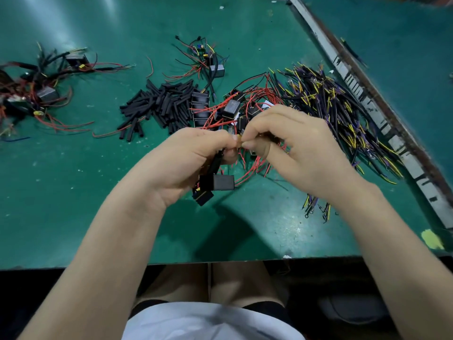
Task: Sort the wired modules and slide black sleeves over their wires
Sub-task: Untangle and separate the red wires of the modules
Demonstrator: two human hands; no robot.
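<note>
Left hand (193, 155) fingers are curled around a wired module (215, 184), which is held above the near part of the green bench (73, 192). Its black blocks hang below the palm, and a black-sleeved wire run (217, 160) is seen rising from them toward the fingertips, so the long axis lies steeply, near end low and far end up. At the top a small amber piece (238, 138) is pinched between both hands. The right hand (296, 146) is closed on that piece with thumb and forefinger, the other fingers curled. Red wires (247, 168) trail down between the two hands onto the bench.

Just behind the hands a heap of unsorted modules (232, 106) with red leads is spread. To its left a pile of black sleeves (159, 106) is laid. A bundle of black, yellow and purple wires (331, 106) is spread to the right. Finished assemblies (36, 89) are gathered at the far left, and a smaller cluster (208, 60) lies farther back.
</note>
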